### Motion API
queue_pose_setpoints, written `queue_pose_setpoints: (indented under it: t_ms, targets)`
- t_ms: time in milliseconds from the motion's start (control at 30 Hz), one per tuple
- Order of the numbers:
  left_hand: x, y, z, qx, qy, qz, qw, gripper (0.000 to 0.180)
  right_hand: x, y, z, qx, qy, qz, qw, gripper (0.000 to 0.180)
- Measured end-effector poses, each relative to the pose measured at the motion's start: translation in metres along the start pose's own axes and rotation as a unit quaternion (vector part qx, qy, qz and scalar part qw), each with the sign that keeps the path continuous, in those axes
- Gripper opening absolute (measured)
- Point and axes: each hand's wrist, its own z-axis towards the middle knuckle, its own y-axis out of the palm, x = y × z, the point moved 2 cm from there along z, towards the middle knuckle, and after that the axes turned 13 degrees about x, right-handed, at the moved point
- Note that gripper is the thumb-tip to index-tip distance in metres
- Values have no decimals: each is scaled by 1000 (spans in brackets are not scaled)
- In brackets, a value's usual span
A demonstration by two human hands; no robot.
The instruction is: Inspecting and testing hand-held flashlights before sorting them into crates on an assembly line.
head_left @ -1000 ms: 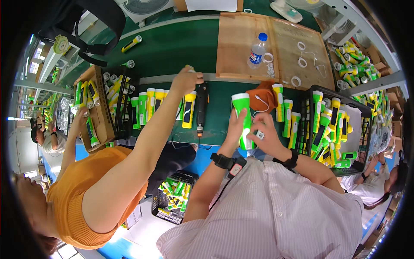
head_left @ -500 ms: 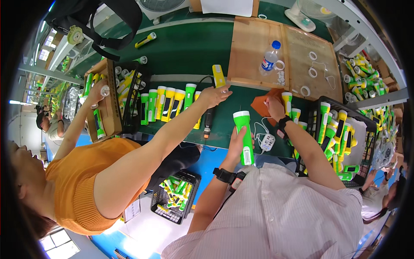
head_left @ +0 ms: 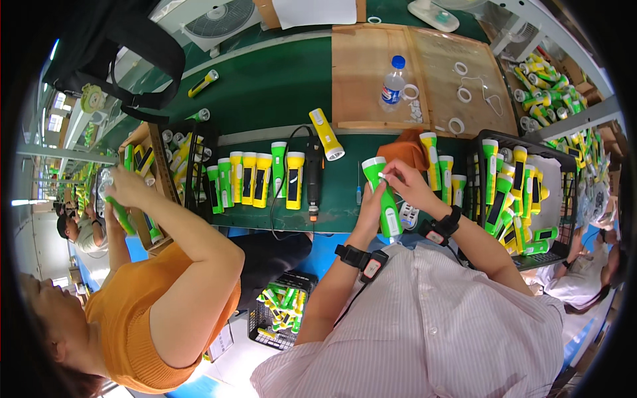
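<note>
Green flashlight (head_left: 390,217) clamped in left hand (head_left: 370,208), held at surface's (head_left: 340,186) near edge. Right hand (head_left: 407,184) has been shifted from orange cloth (head_left: 406,151) to flashlight's neck; fingertips together, small white piece (head_left: 382,176) apparently pinched. Both hands now engaged at one flashlight.

Left hand (head_left: 369,211): wrapped around a green flashlight (head_left: 390,216).
Right hand (head_left: 413,191): pinching a small white piece (head_left: 381,175) beside the green flashlight's head.
Electric screwdriver (head_left: 312,176): on the green bench (head_left: 265,73), near a yellow flashlight (head_left: 325,134).
Plastic bottle (head_left: 393,83): on the wooden board (head_left: 451,53), beside a white ring (head_left: 416,88).
Black crate (head_left: 557,154): full of green and yellow flashlights (head_left: 507,205).
</note>
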Motion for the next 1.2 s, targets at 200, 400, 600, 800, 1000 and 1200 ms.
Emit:
queue_pose_setpoints:
  t_ms: [200, 400, 600, 800, 1000, 1200]
  targets:
    - [6, 12, -9, -73, 64, 84, 992, 52, 1, -16, 1, 52, 91, 116, 988, 11]
    - [12, 16, -12, -61, 100, 133, 984, 75, -10, -22, -2, 56, 5, 4, 998, 8]
    - [11, 10, -10, -18, 181, 181, 967, 85, -20, -26, -1, 91, -17, -63, 994, 10]
    - [22, 6, -20, 15, 268, 395, 878, 88, -31, -31, 5, 51, 0, -184, 982, 9]
    - [32, 9, -33, 69, 348, 465, 811, 87, -32, -18, 2, 94, -44, -200, 974, 9]
    - [34, 8, -37, 72, 345, 494, 795, 87, -26, -9, -2, 125, -19, -110, 986, 6]
